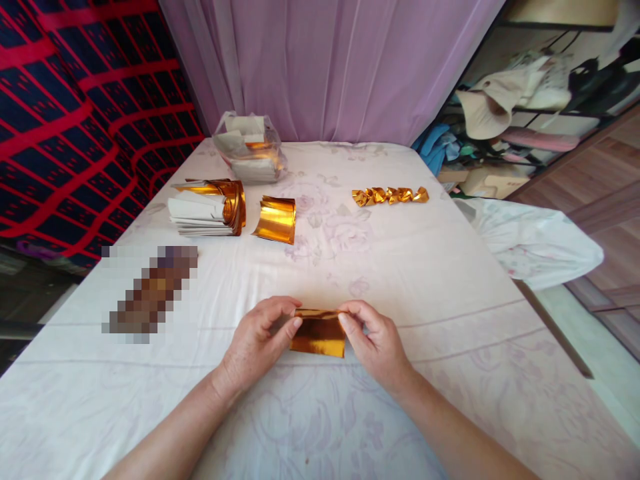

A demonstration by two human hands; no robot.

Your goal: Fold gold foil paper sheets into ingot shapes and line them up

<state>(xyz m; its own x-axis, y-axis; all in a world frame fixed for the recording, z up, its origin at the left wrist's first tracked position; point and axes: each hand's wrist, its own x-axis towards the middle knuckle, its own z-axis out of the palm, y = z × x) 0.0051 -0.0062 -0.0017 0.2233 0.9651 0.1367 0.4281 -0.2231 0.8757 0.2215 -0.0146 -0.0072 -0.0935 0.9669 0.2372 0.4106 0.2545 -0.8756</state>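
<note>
Between my two hands is a sheet of gold foil paper (319,339), its far edge turned over in a narrow fold. My left hand (263,337) pinches the fold's left end between thumb and fingers. At the right end, my right hand (374,339) grips the same fold with thumb and forefinger. The sheet's near part hangs toward me, low over the cloth or touching it; I cannot tell which. Beyond my hands lie a small curved pile of gold foil sheets (277,219) and a thicker bent stack of foil paper (205,212) showing pale backs.
A row of folded gold foil pieces (390,195) lies at the back right. Behind the stack stands a clear plastic bag (250,150) of more sheets. A blurred-out object (153,293) is at left on the flowered tablecloth (320,427). Right of the table are a white bag (540,240) and cluttered shelves.
</note>
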